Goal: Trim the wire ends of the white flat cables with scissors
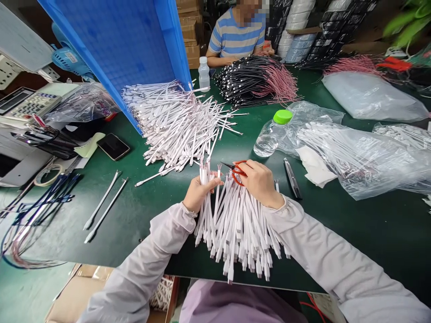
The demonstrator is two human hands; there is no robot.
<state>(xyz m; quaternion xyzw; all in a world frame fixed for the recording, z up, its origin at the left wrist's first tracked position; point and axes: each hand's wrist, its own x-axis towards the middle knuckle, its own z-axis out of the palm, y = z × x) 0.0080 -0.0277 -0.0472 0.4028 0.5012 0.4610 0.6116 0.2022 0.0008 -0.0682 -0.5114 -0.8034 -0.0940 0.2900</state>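
My left hand [198, 193] is closed around several short white cables, their stripped wire ends pointing up and their plugs hanging toward me. One cable stands a little apart at the thumb. My right hand [261, 181] grips red-handled scissors [238, 172], the dark pointed blades aimed left at the wire ends; whether the blades touch a wire I cannot tell. Beneath both hands a fanned heap of white cables [240, 220] lies on the green table [141, 215], plugs toward the front edge. Beyond my hands is a larger pile of white cables [178, 125].
A blue crate [124, 45] lies tipped behind the large pile. To the right are a green-capped bottle [267, 139], a utility knife [292, 178] and bagged cables [357, 152]. Two loose cables [106, 204] and a phone [113, 146] lie left. A person [237, 33] sits opposite, near black cables [249, 80].
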